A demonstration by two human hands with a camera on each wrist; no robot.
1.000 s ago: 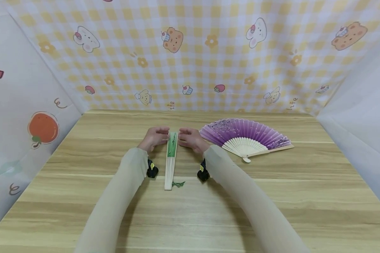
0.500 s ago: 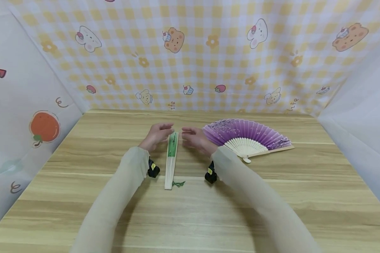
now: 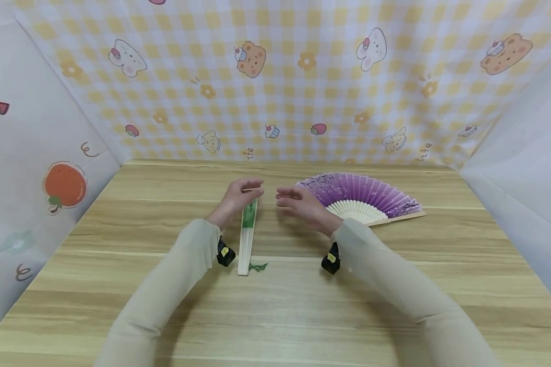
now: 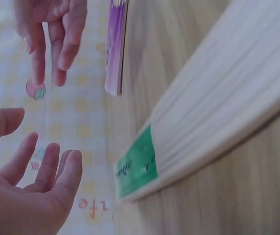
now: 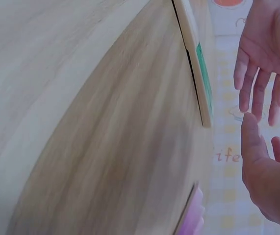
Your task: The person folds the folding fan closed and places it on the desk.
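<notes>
A folded fan [image 3: 245,247] with pale ribs and a green printed top lies on the wooden table, a small green tassel [image 3: 258,267] at its near end. My left hand [image 3: 236,200] hovers over its far end, fingers loosely bent with nothing in them; in the left wrist view the hand is apart from the folded fan [image 4: 213,107]. To the right, my right hand [image 3: 306,208] is in the air with relaxed, slightly spread fingers, also holding nothing. It partly covers the left side of a spread purple fan [image 3: 367,191], whose pivot end is hidden behind the right sleeve.
The wooden table [image 3: 275,316] reaches back to a yellow checked cloth [image 3: 284,92] with cartoon prints. White cloth walls [image 3: 36,142] stand at both sides. Each wrist carries a small black camera, such as the right wrist camera [image 3: 331,259].
Both hands have moved off the sides of the folded fan: the right hand went right toward the purple fan, the left shifted slightly right over the green end. Both fans stay where they were.
</notes>
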